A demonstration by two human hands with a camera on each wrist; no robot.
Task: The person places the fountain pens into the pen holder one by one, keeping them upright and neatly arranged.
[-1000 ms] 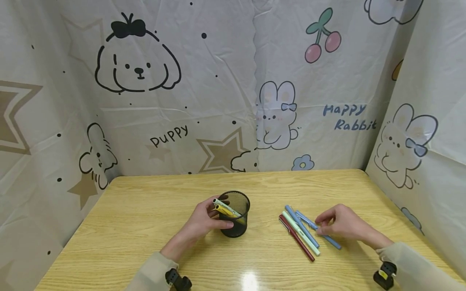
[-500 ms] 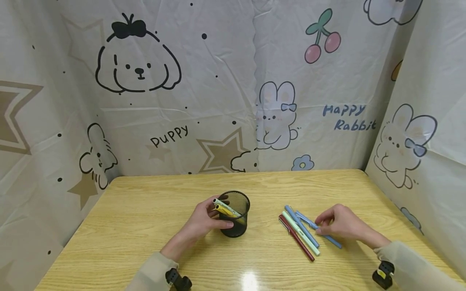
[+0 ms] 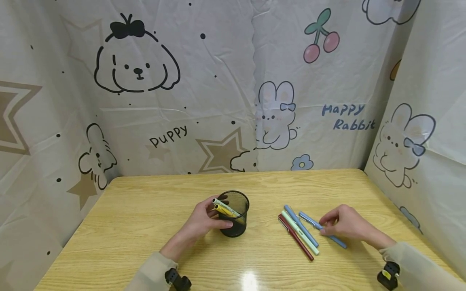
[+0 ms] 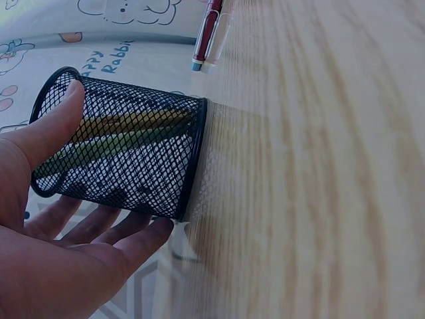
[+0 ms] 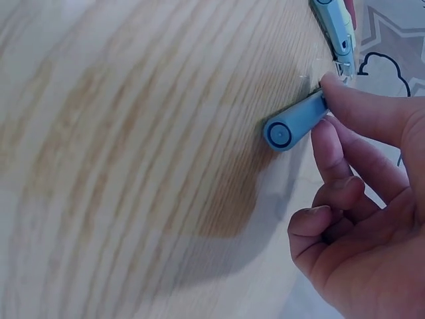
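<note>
While your right hand (image 3: pixel 346 226) pinches the blue pen (image 3: pixel 322 229) between thumb and fingers, with the pen lying flat on the surface (image 3: pixel 145 226) at the lower right of the head view, take care to lift it cleanly: the right wrist view shows the thumb on top of the barrel near its round end and the other fingers curled beneath, so tip that end up first rather than dragging it. Three more pens (image 3: pixel 299 231), a darker blue, a pale green and a dark red one, lie just beside it to the left, nearly parallel, so rise straight up and you should not knock them. Your left hand (image 3: pixel 205 222) curls round the black mesh cup (image 3: pixel 234 213) at lower centre, thumb on the rim, fingers behind the wall; hold it steady and upright. A yellow pen and a pale green pen (image 3: pixel 225 208) already lean inside toward the left rim, so aim for the open right half of the mouth. Between cup and pens the surface gives bare room for the crossing; the printed curtain (image 3: pixel 418 121) hangs close at the right edge, so keep your elbow in.
</note>
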